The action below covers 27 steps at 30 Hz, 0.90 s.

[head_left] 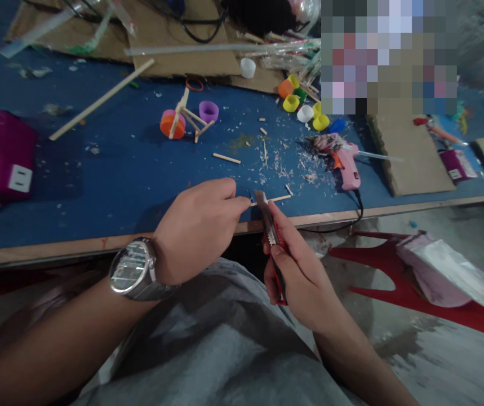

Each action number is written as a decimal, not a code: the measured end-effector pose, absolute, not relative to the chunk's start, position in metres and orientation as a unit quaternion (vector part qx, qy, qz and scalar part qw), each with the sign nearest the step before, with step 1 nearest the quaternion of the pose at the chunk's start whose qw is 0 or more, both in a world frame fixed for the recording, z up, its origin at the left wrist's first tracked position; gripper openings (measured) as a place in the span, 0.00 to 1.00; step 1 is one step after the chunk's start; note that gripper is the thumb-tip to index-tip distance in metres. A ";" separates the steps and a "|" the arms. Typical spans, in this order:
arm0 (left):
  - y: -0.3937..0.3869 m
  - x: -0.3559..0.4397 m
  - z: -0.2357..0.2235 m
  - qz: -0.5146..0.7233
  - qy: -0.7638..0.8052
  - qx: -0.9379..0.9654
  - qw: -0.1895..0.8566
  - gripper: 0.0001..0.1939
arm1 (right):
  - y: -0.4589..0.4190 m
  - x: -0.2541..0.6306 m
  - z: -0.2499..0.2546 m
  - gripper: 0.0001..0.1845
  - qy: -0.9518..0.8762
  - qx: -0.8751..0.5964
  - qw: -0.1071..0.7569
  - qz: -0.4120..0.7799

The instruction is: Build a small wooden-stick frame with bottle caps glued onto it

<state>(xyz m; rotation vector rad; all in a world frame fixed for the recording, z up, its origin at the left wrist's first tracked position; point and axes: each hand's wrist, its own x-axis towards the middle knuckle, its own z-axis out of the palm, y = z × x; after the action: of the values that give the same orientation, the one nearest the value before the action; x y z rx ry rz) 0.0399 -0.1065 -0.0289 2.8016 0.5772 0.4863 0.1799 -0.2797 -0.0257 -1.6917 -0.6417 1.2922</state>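
My right hand (298,259) is closed around a red and black utility knife (273,237), its blade out and pointing away from me. That blade lies across a thin wooden stick (282,198) near the table's front edge. My left hand (203,220), with a watch on the wrist, pinches the stick's left end between thumb and fingers. Beyond the hands lies a short cut stick (226,158). Farther back stands a small stick frame (197,123) joined to an orange bottle cap (172,125), beside a purple cap (208,111).
A pink glue gun (345,160) lies to the right, its cord hanging over the table edge. Several coloured caps (291,103) sit behind it. A long stick (102,100) and a magenta box (0,155) are at left. Cardboard (182,39) covers the back.
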 end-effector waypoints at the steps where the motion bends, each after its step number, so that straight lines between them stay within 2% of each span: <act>1: -0.107 0.040 -0.029 0.166 0.199 0.958 0.119 0.17 | -0.280 0.180 -0.026 0.38 -0.249 -0.678 0.453 0.522; 10: -0.108 0.041 -0.028 0.165 0.202 0.959 0.108 0.18 | -0.285 0.178 -0.034 0.36 -0.216 -0.628 0.530 0.527; 27: -0.108 0.041 -0.026 0.143 0.216 0.958 0.126 0.19 | -0.281 0.176 -0.034 0.39 -0.218 -0.651 0.502 0.525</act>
<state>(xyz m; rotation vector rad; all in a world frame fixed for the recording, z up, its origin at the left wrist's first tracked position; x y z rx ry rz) 0.0407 -0.1077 -0.0256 2.7894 0.6293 0.4176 0.1755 -0.2814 -0.0339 -1.5742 -0.5270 1.2694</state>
